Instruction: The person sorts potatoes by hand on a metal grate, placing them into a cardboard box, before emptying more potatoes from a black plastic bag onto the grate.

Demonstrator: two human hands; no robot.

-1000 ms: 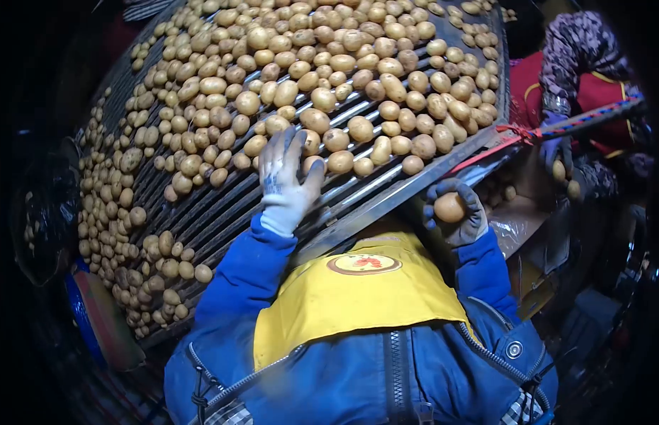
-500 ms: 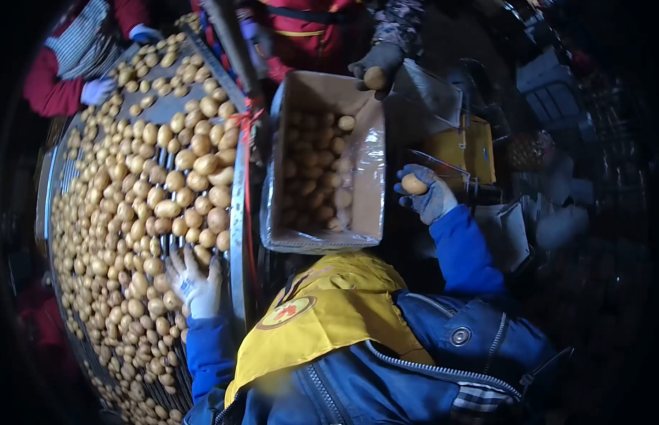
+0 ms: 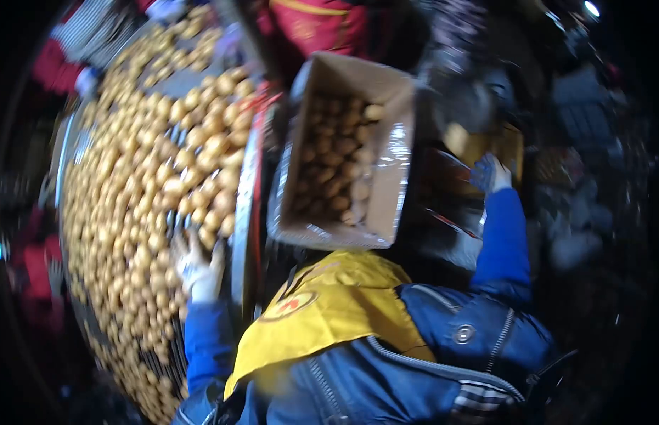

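Observation:
My left hand (image 3: 198,275), in a white work glove, lies with fingers spread on the potatoes (image 3: 142,234) covering the slatted sorting table. My right hand (image 3: 491,174), in a blue-and-white glove, reaches out to the right beside a yellow crate (image 3: 512,150). Motion smears its fingers, and no potato shows in it. Between my arms stands a plastic-lined cardboard box (image 3: 386,202), partly filled with potatoes (image 3: 336,159). Close above my right hand, a co-worker's dark gloved hand (image 3: 465,103) is blurred, with a potato (image 3: 455,139) at it.
A metal side rail (image 3: 246,234) with a red ribbon (image 3: 260,101) runs between the table and the box. A co-worker in red (image 3: 319,28) stands beyond the box; another in a striped apron (image 3: 96,32) is at the far left. More containers stand in the dark at right.
My right hand has moved right toward the yellow crate; the potato that lay in it no longer shows. The co-worker's hand with a potato has moved right and nearer. My left hand stays on the potatoes.

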